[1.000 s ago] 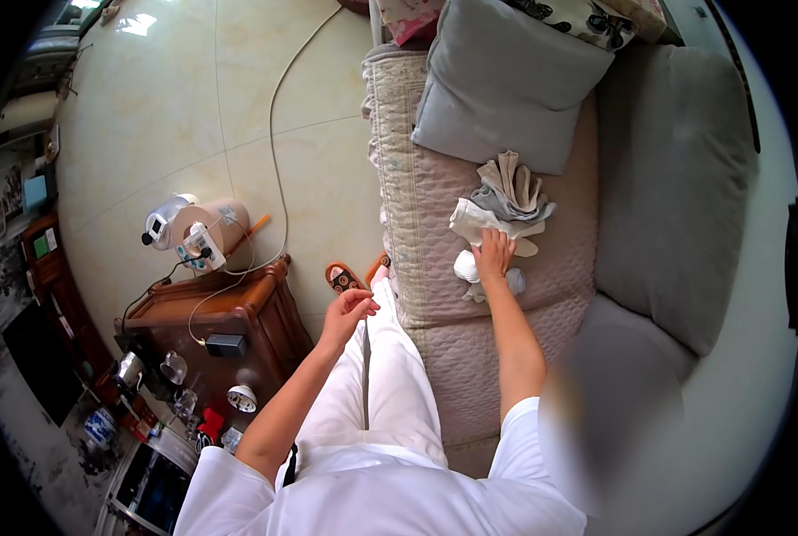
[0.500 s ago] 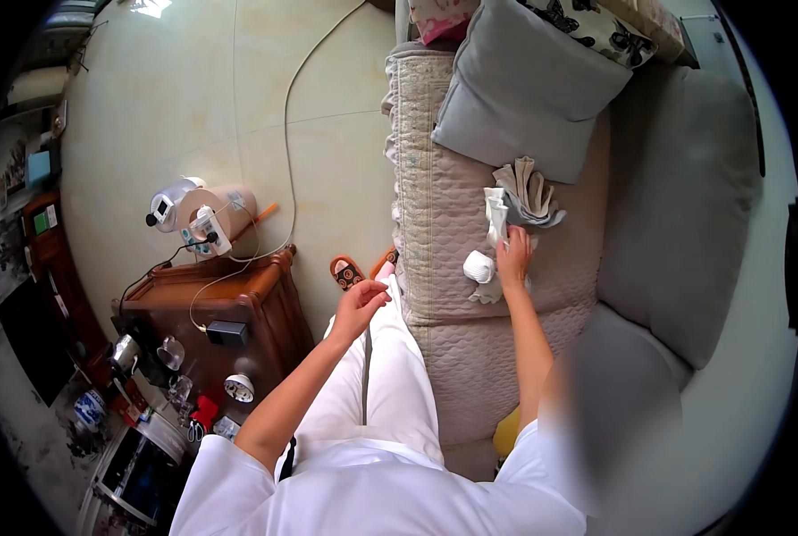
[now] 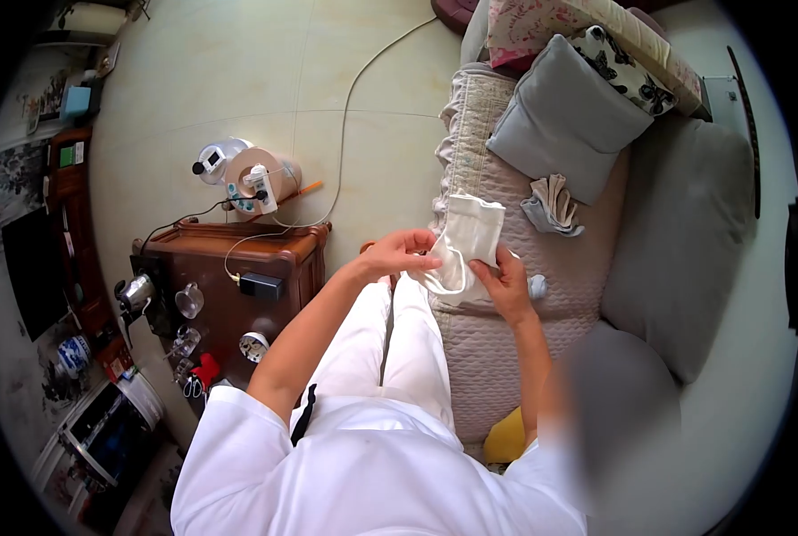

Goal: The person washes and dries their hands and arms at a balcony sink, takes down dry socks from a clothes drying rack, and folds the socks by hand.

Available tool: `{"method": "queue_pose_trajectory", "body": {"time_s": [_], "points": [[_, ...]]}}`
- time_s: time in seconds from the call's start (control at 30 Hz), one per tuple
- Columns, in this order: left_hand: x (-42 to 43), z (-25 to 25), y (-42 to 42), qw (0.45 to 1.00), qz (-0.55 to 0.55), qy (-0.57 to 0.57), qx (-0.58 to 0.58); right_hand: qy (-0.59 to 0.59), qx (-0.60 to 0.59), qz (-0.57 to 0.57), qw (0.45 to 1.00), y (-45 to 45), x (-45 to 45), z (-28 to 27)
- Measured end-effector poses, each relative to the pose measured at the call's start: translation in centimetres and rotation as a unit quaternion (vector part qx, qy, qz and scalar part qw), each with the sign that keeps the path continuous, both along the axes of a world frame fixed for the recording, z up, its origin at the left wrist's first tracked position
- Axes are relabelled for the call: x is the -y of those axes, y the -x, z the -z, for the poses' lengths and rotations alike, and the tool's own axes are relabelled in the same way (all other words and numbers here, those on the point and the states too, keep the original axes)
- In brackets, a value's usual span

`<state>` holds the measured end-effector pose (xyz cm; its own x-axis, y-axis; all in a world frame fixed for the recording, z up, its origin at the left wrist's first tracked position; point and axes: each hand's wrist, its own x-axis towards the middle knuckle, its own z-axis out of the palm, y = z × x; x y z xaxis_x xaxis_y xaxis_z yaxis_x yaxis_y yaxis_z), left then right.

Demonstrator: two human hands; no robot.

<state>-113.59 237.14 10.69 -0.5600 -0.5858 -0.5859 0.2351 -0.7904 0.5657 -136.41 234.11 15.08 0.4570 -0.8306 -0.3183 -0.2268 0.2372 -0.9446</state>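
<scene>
A pair of white socks hangs between my hands, over the front edge of the sofa seat; one cuff gapes in a loop near my left fingers. My left hand pinches the socks at their left side. Gripping the right side, with the thumb on top, is my right hand. Just beyond that hand, a small pale bundle lies on the quilted seat, partly hidden. Several cream and grey socks are heaped farther back, by the grey cushion.
The sofa seat runs along my right, with a grey backrest behind it. At my left stands a wooden table carrying a black adapter and glassware. A cable crosses the tiled floor.
My right hand has lifted the white socks off the seat and brought them left, in front of me. My left hand has come up and taken hold too. The view has shifted.
</scene>
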Motion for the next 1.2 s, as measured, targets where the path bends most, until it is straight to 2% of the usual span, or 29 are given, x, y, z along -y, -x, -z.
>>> {"method": "queue_pose_trajectory", "body": {"time_s": [0.03, 0.13, 0.17, 0.27, 0.3, 0.4, 0.43, 0.53, 0.57, 0.67, 0.7, 0.77, 0.8, 0.83, 0.87, 0.9, 0.93, 0.97, 1.07, 1.2], "points": [[-0.2, -0.9, -0.7, 0.998, -0.015, 0.0, -0.057, 0.027, -0.02, -0.009, 0.999, -0.1, -0.3, 0.3], [-2.2, 0.2, -0.8, 0.994, -0.074, 0.076, -0.039, 0.166, -0.068, 0.022, 0.983, -1.9, -0.9, -2.0], [-2.9, 0.0, -0.8, 0.98, -0.176, 0.096, 0.007, 0.227, -0.079, 0.041, 0.97, -3.1, -1.2, -3.4], [-3.8, 0.5, -1.6, 0.951, -0.246, 0.186, 0.02, 0.133, -0.063, -0.001, 0.989, -3.8, -3.3, -5.8], [-4.0, -0.1, -1.5, 0.946, -0.257, 0.195, 0.012, 0.109, 0.002, -0.012, 0.994, -5.1, -3.6, -7.2], [-5.3, -3.4, -2.0, 0.949, -0.219, 0.223, 0.04, 0.091, 0.034, -0.076, 0.992, -6.9, -4.0, -9.8], [-5.8, -4.5, -2.1, 0.949, -0.204, 0.233, 0.056, 0.123, 0.015, -0.093, 0.988, -7.3, -3.7, -9.9], [-6.6, -5.7, -1.0, 0.951, -0.253, 0.176, -0.031, 0.117, -0.023, 0.007, 0.993, -8.8, -2.6, -8.1], [-6.8, -5.5, -1.0, 0.949, -0.25, 0.191, -0.031, 0.157, -0.05, 0.01, 0.986, -9.0, -2.3, -8.3], [-7.3, -4.9, -1.0, 0.934, -0.312, 0.172, -0.039, 0.111, 0.0, 0.019, 0.994, -10.0, -2.7, -9.2], [-7.5, -3.8, -1.3, 0.934, -0.331, 0.135, -0.022, 0.054, 0.043, -0.009, 0.998, -10.1, -3.1, -9.8], [-7.1, -5.7, -2.3, 0.92, -0.37, 0.103, -0.083, -0.062, 0.124, -0.065, 0.988, -9.7, -4.8, -11.6], [-6.5, -5.6, -2.5, 0.91, -0.389, 0.083, -0.12, -0.05, 0.133, -0.121, 0.982, -9.6, -5.0, -12.3], [-5.8, -5.9, -2.5, 0.912, -0.377, 0.155, -0.036, -0.035, 0.147, -0.117, 0.982, -9.9, -5.1, -12.8], [-6.2, -5.2, -2.8, 0.913, -0.347, 0.187, -0.101, -0.02, 0.162, -0.112, 0.98, -10.1, -5.3, -13.1], [-7.2, -4.0, -3.5, 0.909, -0.315, 0.217, -0.165, 0.02, 0.091, -0.098, 0.991, -10.0, -4.9, -12.9], [-7.0, -5.6, -3.9, 0.9, -0.281, 0.246, -0.227, 0.06, 0.02, -0.083, 0.995, -9.9, -4.1, -12.3], [-7.3, -7.6, -2.7, 0.919, -0.346, 0.128, -0.141, 0.1, -0.051, -0.066, 0.991, -10.0, -3.3, -11.7], [-7.9, -7.1, -1.8, 0.917, -0.357, 0.141, -0.103, 0.265, -0.053, 0.026, 0.962, -11.0, -2.2, -10.1], [-7.8, -6.6, -1.1, 0.911, -0.366, 0.141, -0.126, 0.291, -0.135, 0.037, 0.946, -11.1, -2.5, -10.7]]}}
